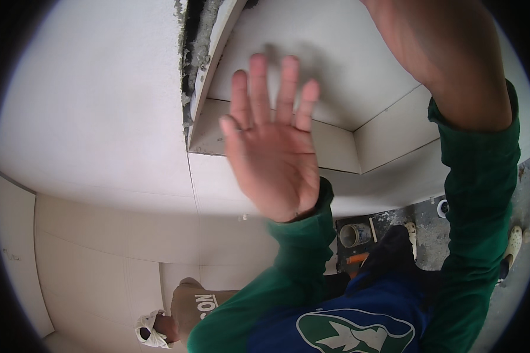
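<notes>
My left hand [280, 159] is raised in front of a white tiled recess [388, 123], its palm turned toward me. Its fingers are spread and point up, and nothing is in them. Soft finger shadows fall on the pale panel [335, 53] behind; I cannot tell whether the back of the hand touches it. My right arm [453, 65], in a pushed-up green sleeve, reaches up along the right side. The right hand lies beyond the top edge of the view. Left of the recess runs a rough gap [197, 53] with crumbly grey filling.
A person in a brown shirt [191, 303] and white head cloth is at the lower left, beside the beige wall [100, 235]. On the dark floor stand a bucket [355, 235], an orange object [357, 258] and a round white item [443, 207]. Pale clogs [514, 242] show below me.
</notes>
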Available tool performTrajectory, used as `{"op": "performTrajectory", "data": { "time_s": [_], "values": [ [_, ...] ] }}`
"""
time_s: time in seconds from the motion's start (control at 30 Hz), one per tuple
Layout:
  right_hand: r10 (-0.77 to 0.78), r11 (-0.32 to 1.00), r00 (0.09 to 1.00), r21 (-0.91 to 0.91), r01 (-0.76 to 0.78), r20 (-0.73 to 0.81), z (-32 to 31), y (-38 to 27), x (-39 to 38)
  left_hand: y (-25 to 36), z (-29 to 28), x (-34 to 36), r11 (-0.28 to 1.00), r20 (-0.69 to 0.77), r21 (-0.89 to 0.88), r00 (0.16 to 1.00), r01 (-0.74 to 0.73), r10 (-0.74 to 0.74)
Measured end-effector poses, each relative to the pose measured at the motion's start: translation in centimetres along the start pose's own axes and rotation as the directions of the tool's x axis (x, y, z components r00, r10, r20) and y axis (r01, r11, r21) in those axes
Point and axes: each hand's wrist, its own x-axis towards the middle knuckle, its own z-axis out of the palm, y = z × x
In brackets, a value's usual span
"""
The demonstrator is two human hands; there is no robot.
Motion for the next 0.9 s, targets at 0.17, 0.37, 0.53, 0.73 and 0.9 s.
{"op": "performTrajectory", "data": {
  "time_s": [0.17,0.37,0.53,0.73,0.9],
  "values": [
    [-0.038,0.995,0.998,-0.095,0.043,0.053,-0.4,-0.9,0.0,-3.9,-0.4,-2.7,0.985,0.054,0.153,0.994,0.084,-0.093],
    [-0.112,0.956,0.984,-0.255,0.145,0.14,-0.8,-2.5,0.1,-9.1,-3.9,-10.9,0.982,0.216,-0.071,0.964,0.175,-0.157],
    [-0.065,0.916,0.977,-0.377,0.14,0.205,0.8,-3.2,-0.7,-19.5,-4.5,-24.0,0.968,0.429,0.209,0.877,0.137,-0.217],
    [-0.083,0.941,0.982,-0.312,0.134,0.171,1.1,-2.3,-1.0,-27.8,-2.8,-36.7,0.901,0.35,0.153,0.831,0.405,-0.433],
    [-0.082,0.92,0.977,-0.361,0.151,0.199,0.7,-2.6,-1.2,-25.8,-4.3,-34.8,0.854,0.374,0.141,0.772,0.501,-0.514]
  ]
}}
